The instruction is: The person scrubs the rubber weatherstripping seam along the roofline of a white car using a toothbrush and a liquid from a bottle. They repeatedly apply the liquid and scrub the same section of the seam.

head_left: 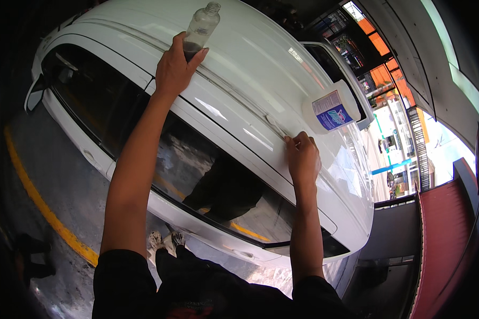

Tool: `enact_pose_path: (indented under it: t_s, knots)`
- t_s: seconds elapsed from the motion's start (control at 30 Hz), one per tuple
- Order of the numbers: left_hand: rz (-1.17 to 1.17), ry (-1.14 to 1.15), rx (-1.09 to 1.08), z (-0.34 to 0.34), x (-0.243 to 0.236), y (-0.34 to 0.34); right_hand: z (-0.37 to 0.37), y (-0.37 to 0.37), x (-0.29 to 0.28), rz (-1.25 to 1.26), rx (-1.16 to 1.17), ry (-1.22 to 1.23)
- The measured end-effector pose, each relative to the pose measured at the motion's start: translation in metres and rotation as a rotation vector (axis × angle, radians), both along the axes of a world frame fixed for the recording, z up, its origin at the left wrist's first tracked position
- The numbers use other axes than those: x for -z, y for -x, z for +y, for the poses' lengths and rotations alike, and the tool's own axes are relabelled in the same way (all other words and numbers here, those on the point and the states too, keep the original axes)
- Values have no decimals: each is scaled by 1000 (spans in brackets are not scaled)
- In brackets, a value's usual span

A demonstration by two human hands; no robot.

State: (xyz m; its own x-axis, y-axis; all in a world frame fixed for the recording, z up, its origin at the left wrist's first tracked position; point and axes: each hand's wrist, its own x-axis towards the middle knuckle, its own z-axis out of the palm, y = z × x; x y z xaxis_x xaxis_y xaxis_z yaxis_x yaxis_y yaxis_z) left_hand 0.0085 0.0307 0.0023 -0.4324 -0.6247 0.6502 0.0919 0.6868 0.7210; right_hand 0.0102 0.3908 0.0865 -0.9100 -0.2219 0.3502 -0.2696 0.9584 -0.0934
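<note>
My left hand (178, 69) is wrapped round an open, clear bottle (202, 26) with dark contents low inside, held upright over the white car roof (239, 64) near its long groove. Farther right and lower, my right hand (302, 154) has its fingers curled at that groove, pinching a thin white item (274, 123) whose exact kind is unclear. Just beyond it, a white cylindrical container (330, 106) with a blue label stands on the roof.
The car's side windows (223, 196) face me, with a mirror (34, 93) at left. A yellow line (48, 207) crosses the grey floor beside the car. My feet (167, 239) show below. At right are a red wall (442, 234) and a bright opening with railings.
</note>
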Motion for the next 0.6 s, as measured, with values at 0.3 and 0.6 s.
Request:
enact_pose_path:
  t_s: [0.3, 0.6]
  knots:
    - [9, -54, 75, 19, -7, 10, -104, 8, 16, 44, -201, 122]
    - [24, -59, 6, 10, -7, 3, 125, -23, -7, -5, 357, 137]
